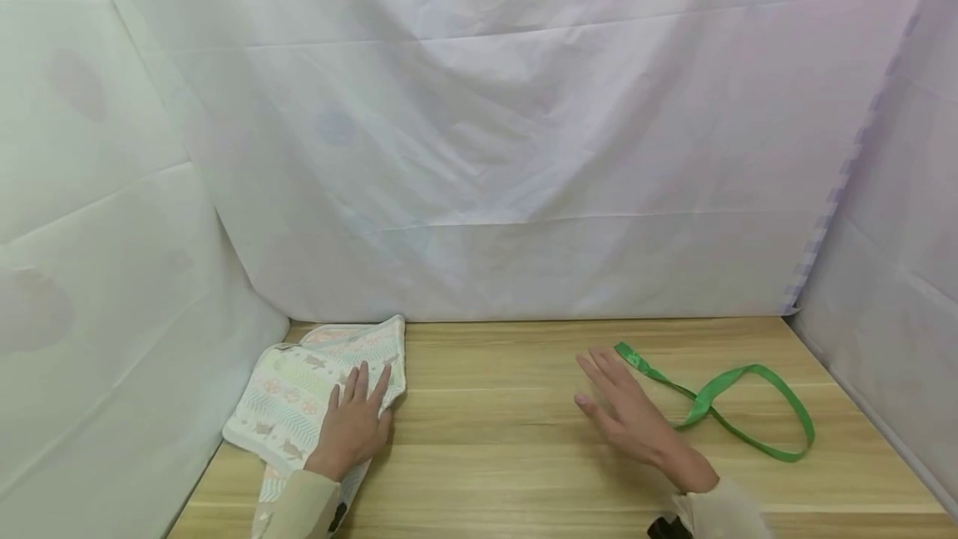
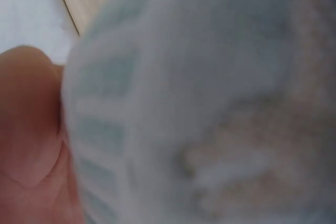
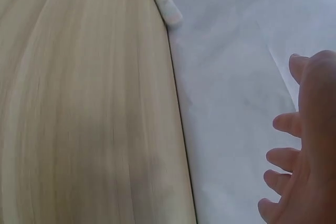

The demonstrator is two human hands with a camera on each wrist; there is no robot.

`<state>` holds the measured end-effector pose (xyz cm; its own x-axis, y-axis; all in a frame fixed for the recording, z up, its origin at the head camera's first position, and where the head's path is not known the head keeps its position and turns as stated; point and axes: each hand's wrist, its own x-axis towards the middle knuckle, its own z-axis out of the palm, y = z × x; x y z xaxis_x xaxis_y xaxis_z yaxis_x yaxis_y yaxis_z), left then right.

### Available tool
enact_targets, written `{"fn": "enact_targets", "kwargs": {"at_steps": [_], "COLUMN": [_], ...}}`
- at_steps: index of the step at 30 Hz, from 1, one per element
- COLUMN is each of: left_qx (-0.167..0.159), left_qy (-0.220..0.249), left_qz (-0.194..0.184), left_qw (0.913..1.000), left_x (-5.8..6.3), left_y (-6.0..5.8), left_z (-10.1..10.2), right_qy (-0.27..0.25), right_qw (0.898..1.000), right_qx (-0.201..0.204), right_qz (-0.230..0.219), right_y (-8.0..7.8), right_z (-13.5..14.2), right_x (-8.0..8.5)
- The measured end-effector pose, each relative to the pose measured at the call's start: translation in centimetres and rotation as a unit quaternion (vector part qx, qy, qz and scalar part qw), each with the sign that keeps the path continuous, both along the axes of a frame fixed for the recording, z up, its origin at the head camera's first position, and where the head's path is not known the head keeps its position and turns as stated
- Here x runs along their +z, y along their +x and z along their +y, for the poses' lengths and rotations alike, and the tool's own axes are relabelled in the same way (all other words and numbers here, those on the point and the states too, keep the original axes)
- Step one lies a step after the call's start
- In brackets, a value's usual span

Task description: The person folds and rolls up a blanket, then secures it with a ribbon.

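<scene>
A white cloth (image 1: 288, 406) with pastel zigzags, flowers and small animals lies folded in uneven layers at the left of the table. My left hand (image 1: 350, 431) rests on its right part, fingers spread. In the left wrist view the blurred cloth (image 2: 199, 103) fills most of the picture, beside part of the hand (image 2: 29, 124). Over the bare wood, my right hand (image 1: 629, 414) holds nothing; its fingers are extended, as the right wrist view of the hand (image 3: 310, 145) also shows. Just right of it a green ribbon (image 1: 797, 410) lies in a loop, its flat end pointing to the back.
The wood-grain table (image 1: 486, 456) meets a hanging white sheet (image 1: 479, 190) along its back edge. More white sheeting (image 1: 97, 289) closes off the left side, and another sheet (image 1: 898, 289) the right. A black band (image 1: 669, 527) sits at my right cuff.
</scene>
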<state>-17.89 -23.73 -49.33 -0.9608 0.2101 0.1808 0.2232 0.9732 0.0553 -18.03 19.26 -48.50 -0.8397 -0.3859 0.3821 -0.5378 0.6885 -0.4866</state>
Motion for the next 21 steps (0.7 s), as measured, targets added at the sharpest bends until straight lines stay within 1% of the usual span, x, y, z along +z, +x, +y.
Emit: {"fn": "enact_targets", "kwargs": {"at_steps": [1, 4, 7, 9, 11, 14, 15, 18, 21], "left_qx": [0.001, 0.000, -0.005, -0.009, -0.015, -0.023, -0.026, -0.036, -0.048], "left_qy": [-0.005, -0.015, -0.018, -0.017, -0.014, -0.012, -0.010, 0.002, 0.015], "left_qz": [0.002, 0.007, 0.012, 0.015, 0.017, 0.017, 0.015, 0.011, 0.010], "left_qw": [1.0000, 0.9999, 0.9998, 0.9997, 0.9997, 0.9995, 0.9995, 0.9993, 0.9987], "left_x": [0.0, 0.1, 0.1, 0.2, 0.1, 0.0, -0.1, -0.2, -0.3], "left_y": [0.0, 0.2, 0.4, 0.4, 0.5, 0.5, 0.5, 0.6, 0.8], "left_z": [0.0, 0.2, 0.4, 0.7, 0.9, 1.4, 1.6, 2.2, 2.8], "right_qy": [-0.006, -0.045, -0.084, -0.110, -0.134, -0.162, -0.170, -0.178, -0.199], "right_qw": [1.000, 0.997, 0.989, 0.980, 0.969, 0.951, 0.947, 0.941, 0.931], "right_qx": [0.004, 0.026, 0.049, 0.062, 0.073, 0.090, 0.094, 0.099, 0.099], "right_qz": [-0.008, -0.053, -0.110, -0.153, -0.196, -0.245, -0.257, -0.270, -0.288], "right_y": [0.0, 0.3, 0.4, 0.4, 0.4, 0.1, 0.0, -0.4, -0.9], "right_z": [-0.3, -1.4, -2.5, -3.4, -4.4, -5.8, -6.3, -7.8, -9.1], "right_x": [0.0, 0.1, 0.2, 0.2, 0.2, -0.1, -0.2, -0.6, -0.7]}}
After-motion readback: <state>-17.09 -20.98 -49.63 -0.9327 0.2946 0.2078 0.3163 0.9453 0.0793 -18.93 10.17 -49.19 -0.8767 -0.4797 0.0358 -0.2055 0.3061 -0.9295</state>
